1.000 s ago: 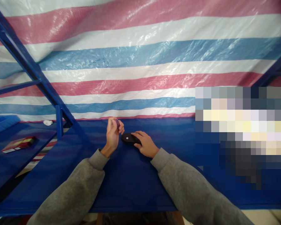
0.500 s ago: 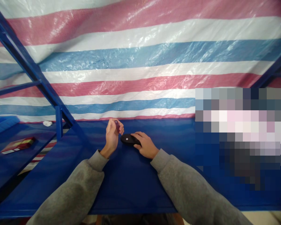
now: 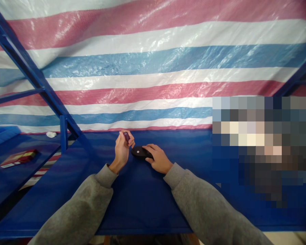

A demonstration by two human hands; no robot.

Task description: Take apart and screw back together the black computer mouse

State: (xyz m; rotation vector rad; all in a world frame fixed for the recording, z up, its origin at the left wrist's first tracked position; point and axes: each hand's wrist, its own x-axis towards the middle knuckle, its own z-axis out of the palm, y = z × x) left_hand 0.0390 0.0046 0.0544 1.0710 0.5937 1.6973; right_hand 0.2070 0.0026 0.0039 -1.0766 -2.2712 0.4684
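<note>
My left hand [image 3: 121, 149] is raised just above the blue table, its fingers closed around a small dark purple cylinder [image 3: 126, 136] that looks like a battery. Most of the cylinder is hidden by the fingers. A black computer mouse [image 3: 138, 152] with a pale round mark rests on the table to the right of that hand. My right hand [image 3: 158, 158] grips the mouse's right end, fingers over the far side and thumb on the near side. A narrow gap separates the mouse from my left hand.
The blue table [image 3: 148, 204] ends at a striped plastic sheet [image 3: 153, 92]. Blue frame bars [image 3: 49, 97] rise at left. Beyond them, a red and yellow box [image 3: 19, 158], a crumpled white piece [image 3: 51, 134] and a blue tray [image 3: 3, 134] lie on another table. A blurred-out area covers the right.
The fingers of my left hand have shifted slightly, and more of the purple cylinder shows at a different tilt. My right hand and the mouse have stayed in place.
</note>
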